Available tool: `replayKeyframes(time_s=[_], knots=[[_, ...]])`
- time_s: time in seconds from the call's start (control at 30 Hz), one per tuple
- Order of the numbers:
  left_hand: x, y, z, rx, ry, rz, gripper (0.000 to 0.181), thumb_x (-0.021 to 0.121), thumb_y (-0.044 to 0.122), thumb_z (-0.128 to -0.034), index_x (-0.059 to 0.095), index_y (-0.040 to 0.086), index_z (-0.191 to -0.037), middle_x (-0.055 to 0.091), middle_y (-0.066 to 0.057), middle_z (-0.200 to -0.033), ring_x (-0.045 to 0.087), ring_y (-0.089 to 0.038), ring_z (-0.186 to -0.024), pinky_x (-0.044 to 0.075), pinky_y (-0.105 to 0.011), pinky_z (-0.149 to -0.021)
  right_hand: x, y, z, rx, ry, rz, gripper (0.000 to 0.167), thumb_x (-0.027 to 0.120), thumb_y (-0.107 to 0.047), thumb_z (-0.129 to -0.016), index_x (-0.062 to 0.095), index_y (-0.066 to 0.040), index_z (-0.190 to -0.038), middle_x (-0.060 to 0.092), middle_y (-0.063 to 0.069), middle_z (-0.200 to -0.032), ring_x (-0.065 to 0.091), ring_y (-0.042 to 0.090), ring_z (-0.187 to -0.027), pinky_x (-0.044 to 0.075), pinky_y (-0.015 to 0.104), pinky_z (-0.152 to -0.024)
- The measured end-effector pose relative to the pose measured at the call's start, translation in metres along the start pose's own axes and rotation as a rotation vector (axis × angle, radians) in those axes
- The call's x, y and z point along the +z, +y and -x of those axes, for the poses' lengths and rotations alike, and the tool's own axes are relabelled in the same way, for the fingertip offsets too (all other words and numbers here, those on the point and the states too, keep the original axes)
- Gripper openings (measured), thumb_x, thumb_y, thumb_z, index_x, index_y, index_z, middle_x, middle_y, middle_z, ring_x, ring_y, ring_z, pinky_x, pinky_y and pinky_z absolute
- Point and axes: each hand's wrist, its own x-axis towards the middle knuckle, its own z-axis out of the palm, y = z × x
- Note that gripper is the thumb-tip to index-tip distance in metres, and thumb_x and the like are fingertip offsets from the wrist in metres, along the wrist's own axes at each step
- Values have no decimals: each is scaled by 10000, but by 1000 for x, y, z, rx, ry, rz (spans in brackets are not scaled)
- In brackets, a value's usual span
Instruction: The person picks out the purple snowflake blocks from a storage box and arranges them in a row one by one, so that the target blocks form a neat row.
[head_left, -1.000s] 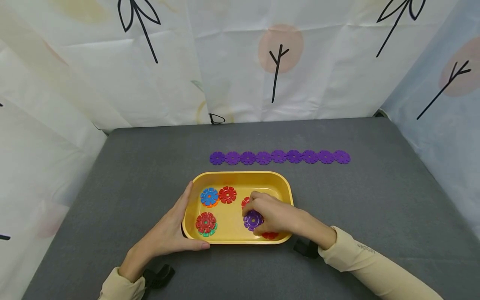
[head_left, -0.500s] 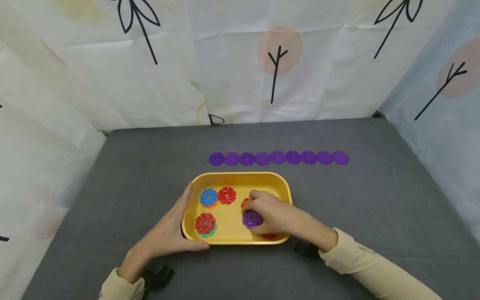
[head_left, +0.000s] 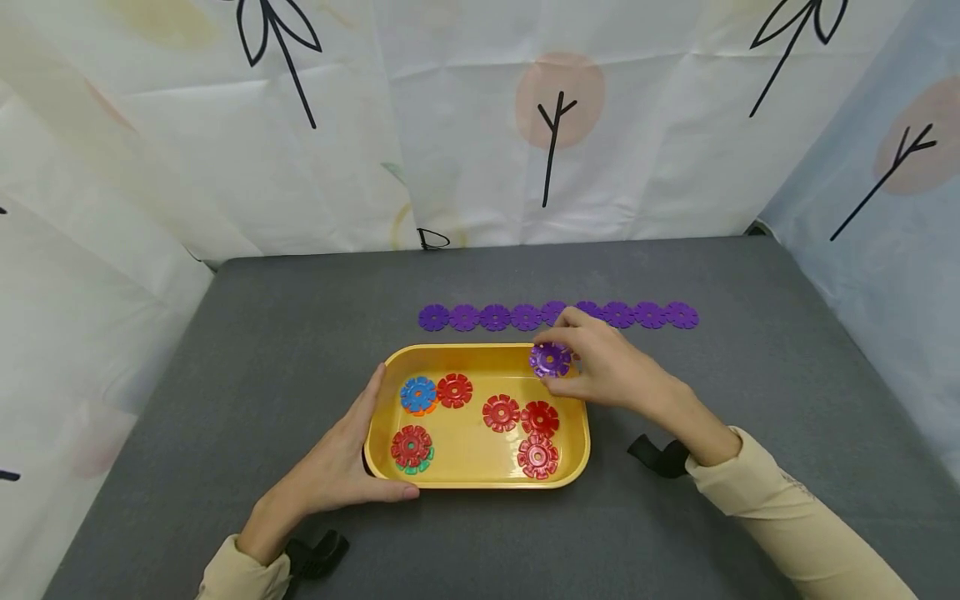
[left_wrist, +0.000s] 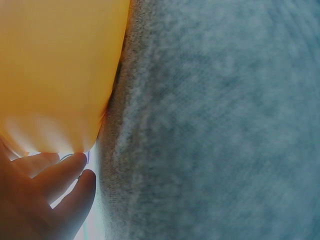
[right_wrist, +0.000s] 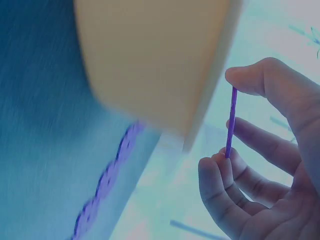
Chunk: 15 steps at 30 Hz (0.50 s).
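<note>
My right hand [head_left: 615, 367] pinches a purple flower-shaped plastic disc [head_left: 550, 361] between thumb and fingertips, above the back right corner of the yellow tray [head_left: 472, 467]. In the right wrist view the disc [right_wrist: 232, 122] shows edge-on, raised beside the tray wall. At the tray's front left corner, my left hand [head_left: 337, 467] rests with spread, fairly straight fingers on the left side and thumb along the front rim. Inside the tray, three red discs [head_left: 539, 418] lie at the right. A blue disc [head_left: 417, 393] over orange, a red disc [head_left: 454, 390], and red over green sit left.
Behind the tray, several purple discs [head_left: 495, 317] form a joined row across the grey table [head_left: 300, 333]; my right fingers hide part of it. A patterned white cloth [head_left: 465, 125] hangs beyond the table. Black straps [head_left: 660, 457] are at both wrists.
My right hand has lifted the purple disc off the tray's floor and moved it back and right, uncovering the red discs. The left hand and tray stay in place.
</note>
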Motion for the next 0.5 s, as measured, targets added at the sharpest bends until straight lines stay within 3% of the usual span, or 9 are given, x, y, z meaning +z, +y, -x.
replayKeyframes(time_s=[0.27,0.5], knots=[[0,1,0,-2,-2,-9,1486,945,535,-622,-125,337,-1634,117,-57,-1729,324,-307,-1527,398,-618,-1137,-27,37,6,126,46,73,471,801,-152,-850,693,2,-1282,608,172,-1089,582,257,-881,530,360,-725],[0,2,0,-6,-1,-24,1486,939,551,-621,-122,327,-1637,134,-61,-1727,343,-295,-1518,417,-609,-1127,-48,93,15,272,89,122,514,783,-178,-872,651,69,-1302,579,286,-1149,552,399,-999,489,534,-806]])
